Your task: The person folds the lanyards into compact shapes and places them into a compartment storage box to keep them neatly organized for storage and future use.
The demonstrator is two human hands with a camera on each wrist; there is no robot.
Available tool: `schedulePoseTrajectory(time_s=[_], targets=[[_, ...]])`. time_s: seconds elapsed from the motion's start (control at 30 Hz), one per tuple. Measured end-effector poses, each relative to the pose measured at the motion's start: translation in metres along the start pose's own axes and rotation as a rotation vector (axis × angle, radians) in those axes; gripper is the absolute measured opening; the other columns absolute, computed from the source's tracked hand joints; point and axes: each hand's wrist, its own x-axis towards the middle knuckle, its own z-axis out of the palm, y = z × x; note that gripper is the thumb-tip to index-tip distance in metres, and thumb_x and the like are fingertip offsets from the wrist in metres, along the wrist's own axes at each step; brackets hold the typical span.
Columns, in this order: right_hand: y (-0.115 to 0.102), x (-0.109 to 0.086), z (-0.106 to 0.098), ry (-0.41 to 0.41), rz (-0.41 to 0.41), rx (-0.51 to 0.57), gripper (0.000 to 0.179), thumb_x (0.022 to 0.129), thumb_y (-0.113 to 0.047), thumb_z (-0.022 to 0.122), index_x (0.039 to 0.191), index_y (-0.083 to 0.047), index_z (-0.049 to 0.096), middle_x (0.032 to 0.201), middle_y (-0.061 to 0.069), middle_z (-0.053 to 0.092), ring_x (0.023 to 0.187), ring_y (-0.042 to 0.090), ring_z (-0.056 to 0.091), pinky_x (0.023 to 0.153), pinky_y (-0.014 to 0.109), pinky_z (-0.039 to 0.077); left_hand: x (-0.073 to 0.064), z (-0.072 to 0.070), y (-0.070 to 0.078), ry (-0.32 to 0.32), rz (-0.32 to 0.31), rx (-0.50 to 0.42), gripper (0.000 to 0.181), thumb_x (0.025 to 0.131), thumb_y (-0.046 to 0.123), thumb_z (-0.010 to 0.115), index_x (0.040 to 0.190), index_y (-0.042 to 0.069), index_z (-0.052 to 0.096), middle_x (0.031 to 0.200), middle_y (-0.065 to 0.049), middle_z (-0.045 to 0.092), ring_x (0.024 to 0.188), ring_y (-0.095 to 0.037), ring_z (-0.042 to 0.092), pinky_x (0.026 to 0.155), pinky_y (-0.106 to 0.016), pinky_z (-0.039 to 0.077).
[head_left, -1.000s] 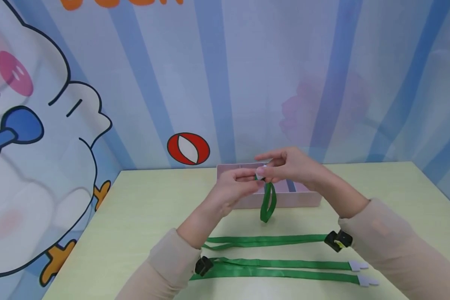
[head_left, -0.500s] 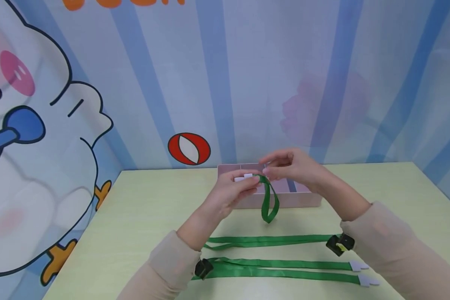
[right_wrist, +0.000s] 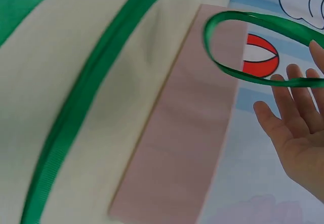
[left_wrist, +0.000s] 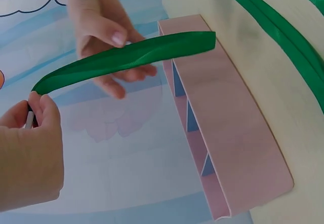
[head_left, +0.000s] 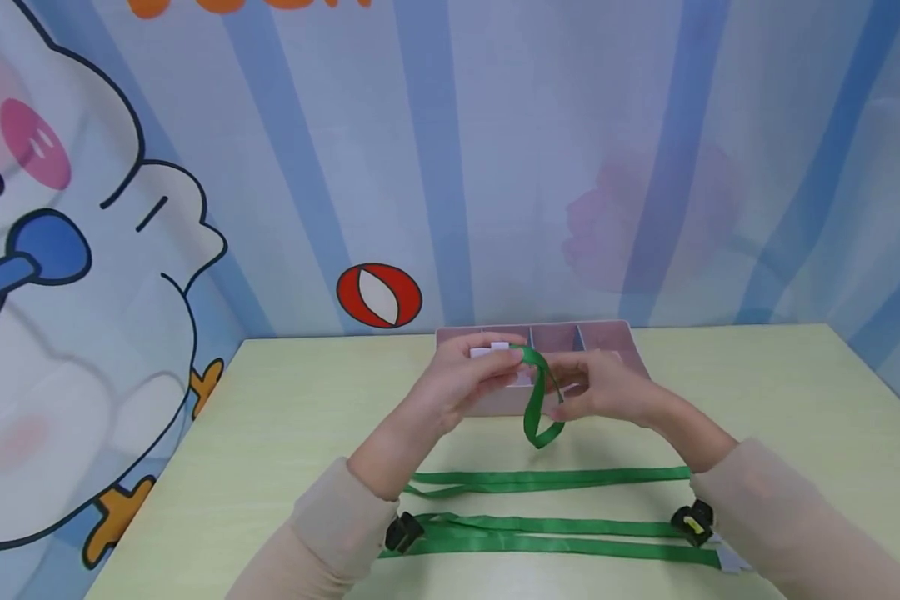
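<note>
My left hand (head_left: 457,379) pinches the end of a folded green ribbon lanyard (head_left: 534,408) by its white clip (head_left: 482,352), above the front of the pink box. From those fingertips the ribbon hangs in a loop. Beside the loop is my right hand (head_left: 607,387), fingers spread and relaxed; in the right wrist view the fingertips (right_wrist: 278,77) come right up to the band. The left wrist view has the ribbon (left_wrist: 136,55) stretching out from the left hand (left_wrist: 33,158), across the front of the right hand (left_wrist: 104,31).
A pink box (head_left: 495,406) with dividers stands at the back of the pale table (head_left: 330,392), against a printed backdrop. Nearer, several green ribbon strips (head_left: 547,480) lie side by side. A white clip (head_left: 731,560) shows at one right end, partly behind the right sleeve.
Earlier both hands met at the clip. The right hand has since let go and moved down beside the loop, its fingers loosened. The left hand keeps its pinch, with the white clip now showing.
</note>
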Motion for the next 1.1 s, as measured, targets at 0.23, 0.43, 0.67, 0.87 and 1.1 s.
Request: schedulePoseTrajectory(time_s=[0.23, 0.43, 0.67, 0.87, 1.1], targets=[[0.011, -0.004, 0.002, -0.003, 0.041, 0.054, 0.017, 0.084, -0.005, 0.067, 0.094, 0.004, 0.056, 0.085, 0.01, 0.061, 0.081, 0.022, 0.061, 0.075, 0.037, 0.052, -0.004, -0.004, 0.01, -0.012, 0.051, -0.002, 0.028, 0.09, 0.001, 0.059, 0.117, -0.009, 0.059, 0.103, -0.01, 0.059, 0.077, -0.011, 0.063, 0.088, -0.035, 0.051], [0.024, -0.016, -0.011, 0.028, 0.117, 0.066, 0.019, 0.083, -0.009, 0.069, 0.091, 0.004, 0.058, 0.084, 0.009, 0.063, 0.082, 0.026, 0.061, 0.078, 0.044, 0.051, -0.005, -0.018, 0.006, 0.055, 0.037, -0.019, 0.028, 0.09, 0.001, 0.059, 0.116, -0.008, 0.06, 0.103, -0.009, 0.061, 0.077, -0.012, 0.065, 0.086, -0.032, 0.051], [0.036, -0.037, -0.026, -0.12, -0.014, 0.114, 0.004, 0.085, -0.005, 0.066, 0.084, -0.004, 0.062, 0.079, 0.001, 0.063, 0.072, 0.016, 0.061, 0.066, 0.034, 0.051, -0.004, -0.041, -0.003, 0.154, -0.007, 0.015, 0.03, 0.089, 0.003, 0.061, 0.117, -0.007, 0.059, 0.082, -0.003, 0.066, 0.073, -0.009, 0.065, 0.082, -0.031, 0.053], [0.03, -0.048, -0.03, -0.236, -0.213, 0.187, 0.013, 0.085, 0.006, 0.06, 0.087, -0.005, 0.066, 0.086, -0.001, 0.063, 0.08, 0.017, 0.062, 0.073, 0.031, 0.053, 0.003, -0.057, -0.013, 0.222, -0.022, 0.075, 0.029, 0.088, 0.003, 0.061, 0.116, -0.007, 0.06, 0.078, -0.003, 0.065, 0.072, -0.009, 0.065, 0.078, -0.029, 0.054], [0.021, -0.047, -0.033, -0.216, -0.294, 0.29, 0.03, 0.087, 0.012, 0.052, 0.096, -0.01, 0.071, 0.094, 0.001, 0.067, 0.087, 0.016, 0.059, 0.074, 0.031, 0.052, 0.011, -0.071, -0.028, 0.232, -0.06, 0.116, 0.028, 0.089, 0.001, 0.06, 0.115, -0.007, 0.061, 0.084, -0.005, 0.065, 0.078, -0.013, 0.065, 0.081, -0.031, 0.053]])
